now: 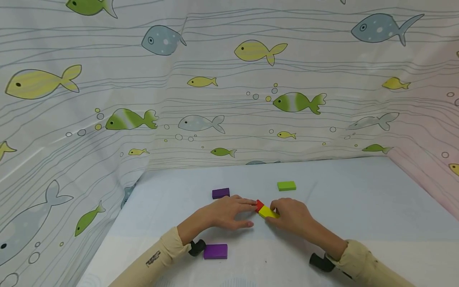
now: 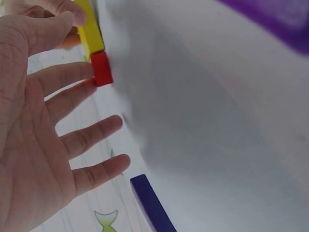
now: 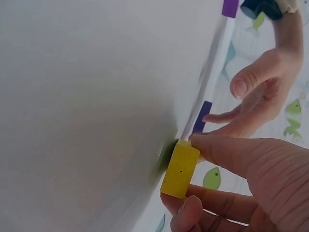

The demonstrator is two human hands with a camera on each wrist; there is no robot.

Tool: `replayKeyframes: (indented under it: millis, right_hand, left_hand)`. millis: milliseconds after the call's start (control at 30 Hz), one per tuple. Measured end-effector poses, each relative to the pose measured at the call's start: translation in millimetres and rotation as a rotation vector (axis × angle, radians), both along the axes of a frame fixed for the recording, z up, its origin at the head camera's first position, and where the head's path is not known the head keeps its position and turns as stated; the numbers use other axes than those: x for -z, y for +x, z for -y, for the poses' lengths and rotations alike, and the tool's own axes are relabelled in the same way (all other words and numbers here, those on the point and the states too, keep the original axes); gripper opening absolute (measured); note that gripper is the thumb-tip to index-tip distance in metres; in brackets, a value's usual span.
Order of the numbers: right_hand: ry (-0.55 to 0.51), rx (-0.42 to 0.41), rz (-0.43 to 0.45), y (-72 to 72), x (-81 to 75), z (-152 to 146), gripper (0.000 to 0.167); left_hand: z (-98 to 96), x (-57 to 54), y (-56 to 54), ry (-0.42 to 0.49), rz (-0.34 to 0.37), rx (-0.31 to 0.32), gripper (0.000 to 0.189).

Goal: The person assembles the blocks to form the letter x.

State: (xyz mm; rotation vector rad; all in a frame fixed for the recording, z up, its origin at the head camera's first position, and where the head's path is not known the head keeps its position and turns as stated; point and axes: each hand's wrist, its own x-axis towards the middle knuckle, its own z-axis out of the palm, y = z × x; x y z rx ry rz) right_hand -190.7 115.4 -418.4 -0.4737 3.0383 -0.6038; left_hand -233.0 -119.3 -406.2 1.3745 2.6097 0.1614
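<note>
A small red block (image 1: 259, 204) and a yellow block (image 1: 267, 212) lie end to end on the table, slanting down to the right in the head view. My right hand (image 1: 295, 218) pinches the yellow block between thumb and fingers; the right wrist view shows its near end (image 3: 180, 171). With fingers stretched out, my left hand (image 1: 228, 214) touches the red block's side with its fingertips (image 2: 88, 70). Its thumb stands away from both blocks. Just beyond the left hand sits a dark purple block (image 1: 220, 193).
On the near side, a brighter purple block (image 1: 215, 252) lies close by the left wrist's black camera (image 1: 197, 248). A lime green block (image 1: 286, 186) lies beyond the right hand. Fish-printed sheeting (image 1: 251, 119) rises behind the table (image 1: 358, 199).
</note>
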Motion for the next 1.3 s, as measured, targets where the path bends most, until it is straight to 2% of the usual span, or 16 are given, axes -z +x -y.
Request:
replayKeyframes:
  millis: [600,867,1133,1300]
  right_hand:
    - [0.009,-0.014,-0.021,-1.5,0.5,3.4,0.027]
    - [0.007,-0.006,0.002,-1.8,-1.8,1.2,0.031]
    - [0.007,-0.007,-0.036,-1.0,-2.9,-0.8,0.026]
    - [-0.001,-0.047,-0.062,-1.7,-2.1,-2.7,0.023]
  left_hand:
    - [-1.7,-1.5,0.7,-0.003,-0.019,0.002,0.059]
    - [-3.1,-3.8,2.3,-0.018,0.002,-0.012,0.060]
    - [-2.5,-2.3,1.4,-0.013,-0.006,-0.005,0.059]
    - [-2.2,-1.2,1.1,-0.011,0.004,-0.007,0.059]
